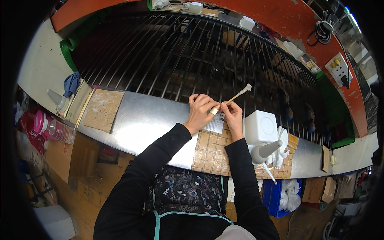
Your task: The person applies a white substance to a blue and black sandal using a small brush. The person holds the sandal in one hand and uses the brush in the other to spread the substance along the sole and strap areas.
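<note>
My right hand (233, 116) pinches a thin wooden stick (236, 97) whose far end carries a white, fluffy tip (248, 87). The stick slants up and to the right, over the metal bars. Close beside it, my left hand (201, 110) has its fingers drawn together, the fingertips meeting those of the right. A pale beige wrap (214, 111) sits on one left finger. Whatever lies between the left fingertips is too small to make out. Under both hands is a white printed card (216, 125), on a taped cardboard sheet (212, 150).
Right of my hands stand a white square container (260, 125) and a pale spouted bottle (267, 151), beside crumpled white tissue (283, 146). Beyond the metal ledge (150, 120) runs a rack of bars (168, 72). Another cardboard piece (103, 110) and a pink-lidded bottle (60, 131) are at left.
</note>
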Motion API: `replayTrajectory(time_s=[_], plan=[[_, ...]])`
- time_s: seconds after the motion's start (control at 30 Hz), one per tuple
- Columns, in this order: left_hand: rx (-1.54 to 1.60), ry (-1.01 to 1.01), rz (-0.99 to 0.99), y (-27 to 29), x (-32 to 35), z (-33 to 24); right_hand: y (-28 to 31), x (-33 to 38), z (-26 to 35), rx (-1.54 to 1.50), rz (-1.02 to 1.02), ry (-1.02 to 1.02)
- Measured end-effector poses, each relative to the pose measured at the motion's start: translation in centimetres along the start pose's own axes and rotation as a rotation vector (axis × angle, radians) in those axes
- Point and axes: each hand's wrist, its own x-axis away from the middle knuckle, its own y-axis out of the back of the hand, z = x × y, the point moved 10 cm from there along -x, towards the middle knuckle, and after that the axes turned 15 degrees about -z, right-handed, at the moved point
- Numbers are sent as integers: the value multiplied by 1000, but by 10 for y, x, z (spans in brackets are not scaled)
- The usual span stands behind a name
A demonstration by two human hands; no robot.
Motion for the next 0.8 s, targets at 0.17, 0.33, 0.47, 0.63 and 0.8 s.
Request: replayTrajectory(time_s=[0.17,0.33,0.47,0.63,0.8], plan=[[-16,-16,4,-1,0,0,-1,0,1,9,7,14],[-31,-27,15,-1,1,0,-2,2,5,77,6,63],[-23,-18,25,-2,1,0,-3,3,5,61,3,73],[-20,-10,28,-2,1,-2,-4,2,3,96,-3,85],[-10,-2,31,-3,0,-2,-4,2,2,107,-12,84]])
